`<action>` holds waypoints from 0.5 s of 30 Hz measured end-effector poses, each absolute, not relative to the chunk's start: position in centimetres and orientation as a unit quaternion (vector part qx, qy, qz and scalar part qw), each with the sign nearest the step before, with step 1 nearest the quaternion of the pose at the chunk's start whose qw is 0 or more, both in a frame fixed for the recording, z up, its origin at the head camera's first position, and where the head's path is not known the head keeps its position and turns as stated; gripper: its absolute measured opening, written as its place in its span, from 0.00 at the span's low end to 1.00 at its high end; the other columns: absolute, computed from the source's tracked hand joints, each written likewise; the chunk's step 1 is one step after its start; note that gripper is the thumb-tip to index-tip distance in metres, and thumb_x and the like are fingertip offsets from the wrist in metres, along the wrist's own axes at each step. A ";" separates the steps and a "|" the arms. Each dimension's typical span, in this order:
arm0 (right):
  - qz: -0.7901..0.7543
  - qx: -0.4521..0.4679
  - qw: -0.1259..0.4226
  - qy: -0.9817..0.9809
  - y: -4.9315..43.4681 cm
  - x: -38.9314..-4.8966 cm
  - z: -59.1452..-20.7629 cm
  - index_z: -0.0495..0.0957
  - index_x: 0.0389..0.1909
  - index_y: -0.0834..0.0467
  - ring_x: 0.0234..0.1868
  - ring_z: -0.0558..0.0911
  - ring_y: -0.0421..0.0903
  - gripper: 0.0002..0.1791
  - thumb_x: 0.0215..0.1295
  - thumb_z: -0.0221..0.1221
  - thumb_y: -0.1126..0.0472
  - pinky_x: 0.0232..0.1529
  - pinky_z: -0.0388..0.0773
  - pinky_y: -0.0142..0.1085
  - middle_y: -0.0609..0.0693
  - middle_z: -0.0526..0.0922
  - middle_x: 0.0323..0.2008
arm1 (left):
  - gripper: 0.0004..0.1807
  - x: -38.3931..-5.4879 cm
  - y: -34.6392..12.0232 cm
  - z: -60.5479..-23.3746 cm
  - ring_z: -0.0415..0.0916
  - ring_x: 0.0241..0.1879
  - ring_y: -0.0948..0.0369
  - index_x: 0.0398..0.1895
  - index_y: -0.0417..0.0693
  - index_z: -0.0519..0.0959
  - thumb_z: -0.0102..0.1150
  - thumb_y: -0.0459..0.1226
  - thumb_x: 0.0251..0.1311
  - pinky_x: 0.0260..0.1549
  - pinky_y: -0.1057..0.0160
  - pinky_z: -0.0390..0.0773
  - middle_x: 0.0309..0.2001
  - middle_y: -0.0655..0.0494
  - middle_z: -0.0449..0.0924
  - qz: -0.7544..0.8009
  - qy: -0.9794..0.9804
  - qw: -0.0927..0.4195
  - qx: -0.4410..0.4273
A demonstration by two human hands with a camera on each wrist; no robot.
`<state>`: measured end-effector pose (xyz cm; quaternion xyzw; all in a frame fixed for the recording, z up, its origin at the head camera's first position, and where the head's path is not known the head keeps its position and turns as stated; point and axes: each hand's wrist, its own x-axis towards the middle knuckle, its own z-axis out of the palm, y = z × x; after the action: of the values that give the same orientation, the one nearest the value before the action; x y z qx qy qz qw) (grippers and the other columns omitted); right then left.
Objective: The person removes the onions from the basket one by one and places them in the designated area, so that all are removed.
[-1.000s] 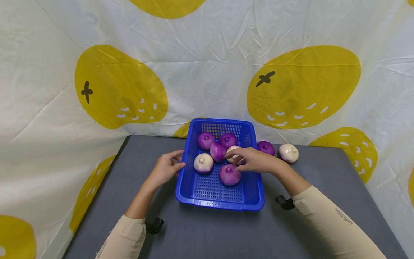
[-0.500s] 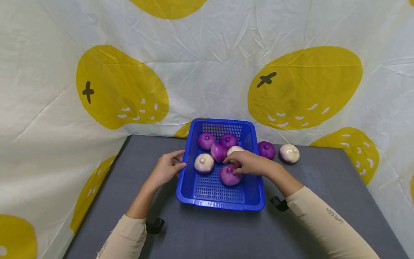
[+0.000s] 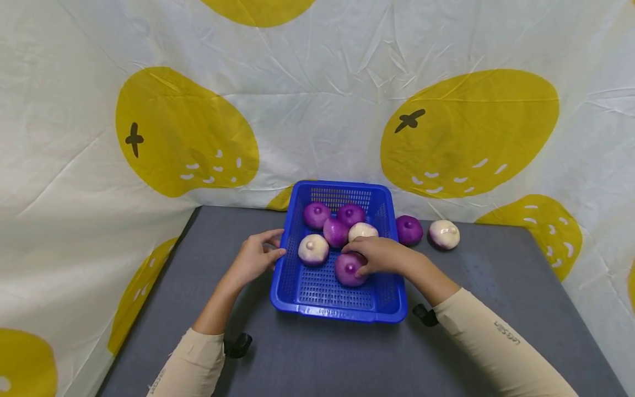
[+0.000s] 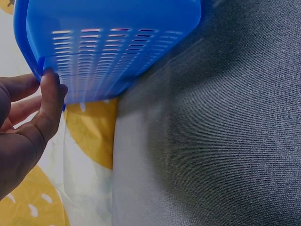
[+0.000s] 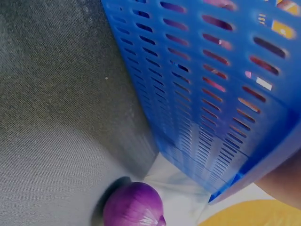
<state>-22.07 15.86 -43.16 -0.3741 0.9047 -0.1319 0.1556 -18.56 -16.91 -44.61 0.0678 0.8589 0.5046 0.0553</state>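
Observation:
In the head view, a blue plastic basket [image 3: 337,313] holds several purple onions and two pale onions with purple undersides. My right hand [image 3: 379,255] reaches over its right wall. Thumb and fingers grip the purple onion [image 3: 347,271] nearest the front, a pale onion [image 3: 363,231] just behind the knuckles. My left hand [image 3: 254,256] touches the left rim from outside with the tips of thumb and fingers. The left wrist view shows those fingertips [image 4: 49,77] right at the rim's edge. In the right wrist view, the slotted basket wall [image 5: 188,94] hides most of the right hand.
A purple onion [image 3: 409,230] and a pale onion [image 3: 444,235] sit on the grey table [image 3: 317,358] right of the basket. A white curtain [image 3: 317,132] with yellow fruit prints hangs close behind the table. A second pale onion [image 3: 313,250] lies left inside the basket.
My right hand has come down and left onto the front purple onion and taken hold of it; the onion has shifted slightly left. The left hand and the basket have stayed in place.

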 end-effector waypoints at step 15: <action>-0.150 -0.369 0.177 0.900 15.3 -21.8 -43.4 0.76 0.64 0.53 0.51 0.83 0.44 0.31 0.60 0.74 0.53 0.59 0.82 0.47 0.48 0.85 0.53 | 0.28 -18.6 -17.1 -44.7 0.82 0.27 0.59 0.70 0.37 0.73 0.65 0.30 0.67 0.28 0.52 0.88 0.47 0.38 0.81 0.508 0.856 0.056 0.074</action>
<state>-21.81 15.28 -43.38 -0.3690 0.8999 -0.1503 0.1775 -18.61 -17.05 -44.70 0.0742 0.8562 0.5083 0.0555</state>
